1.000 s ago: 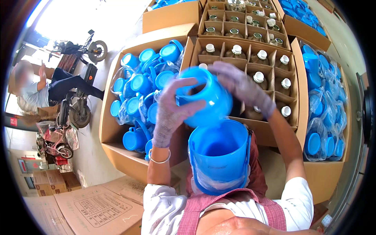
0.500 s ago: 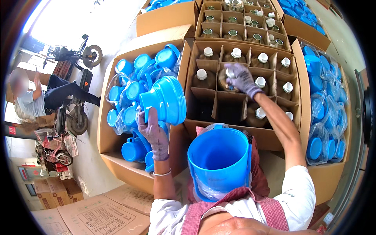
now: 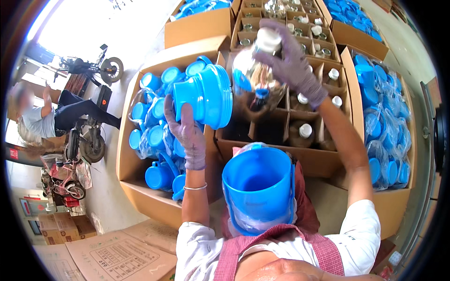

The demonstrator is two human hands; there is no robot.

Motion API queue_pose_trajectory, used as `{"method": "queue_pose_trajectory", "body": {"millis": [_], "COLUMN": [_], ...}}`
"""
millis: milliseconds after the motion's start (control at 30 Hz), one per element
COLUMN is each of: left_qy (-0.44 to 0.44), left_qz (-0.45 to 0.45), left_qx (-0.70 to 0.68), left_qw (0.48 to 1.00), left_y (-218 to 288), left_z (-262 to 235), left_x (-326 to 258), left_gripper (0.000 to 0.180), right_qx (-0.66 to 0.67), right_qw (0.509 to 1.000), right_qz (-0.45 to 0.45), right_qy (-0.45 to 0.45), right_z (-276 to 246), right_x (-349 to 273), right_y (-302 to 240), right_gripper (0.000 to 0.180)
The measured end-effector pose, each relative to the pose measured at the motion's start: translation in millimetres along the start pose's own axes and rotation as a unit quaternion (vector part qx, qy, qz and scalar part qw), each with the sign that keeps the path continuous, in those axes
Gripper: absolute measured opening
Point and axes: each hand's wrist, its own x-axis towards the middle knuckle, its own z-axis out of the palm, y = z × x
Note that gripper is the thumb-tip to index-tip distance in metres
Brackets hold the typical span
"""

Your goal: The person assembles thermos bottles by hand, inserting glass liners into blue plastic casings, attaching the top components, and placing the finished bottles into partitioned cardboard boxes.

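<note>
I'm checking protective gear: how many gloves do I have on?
2: one on your left hand, holding a blue collar; one on your right hand, holding a silvery flask. Both show.

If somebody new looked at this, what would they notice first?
Probably the shiny silver bottle, held at its white-capped top by the right hand above the divided box. Next might come the bright blue stepped ring in the left hand, just left of the bottle. Then the big blue pail, mouth up, close against the person's body.
</note>
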Motion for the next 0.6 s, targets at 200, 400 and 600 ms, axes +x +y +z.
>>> {"method": "queue_pose_trajectory", "body": {"millis": [200, 400, 600], "left_qy": [-0.048, -0.101, -0.155], "left_qz": [0.145, 0.170, 0.160], "left_qx": [0.083, 0.053, 0.156], "left_qw": [0.985, 0.979, 0.962], "left_y": [10.7, 19.9, 25.1], "left_z": [33.8, 81.1, 88.4], "left_x": [48.1, 59.7, 54.1], "left_gripper": [0.042, 0.055, 0.093], "right_qx": [-0.017, 0.338, 0.369], "right_qw": [0.998, 0.920, 0.882], "right_qz": [-0.016, 0.184, 0.256], "right_qy": [0.054, 0.079, 0.143], "right_z": [37.2, 41.8, 71.4], "right_x": [-11.6, -17.4, -55.9], "right_y": [1.9, -2.9, 32.3], "right_gripper": [0.070, 0.039, 0.038]}}
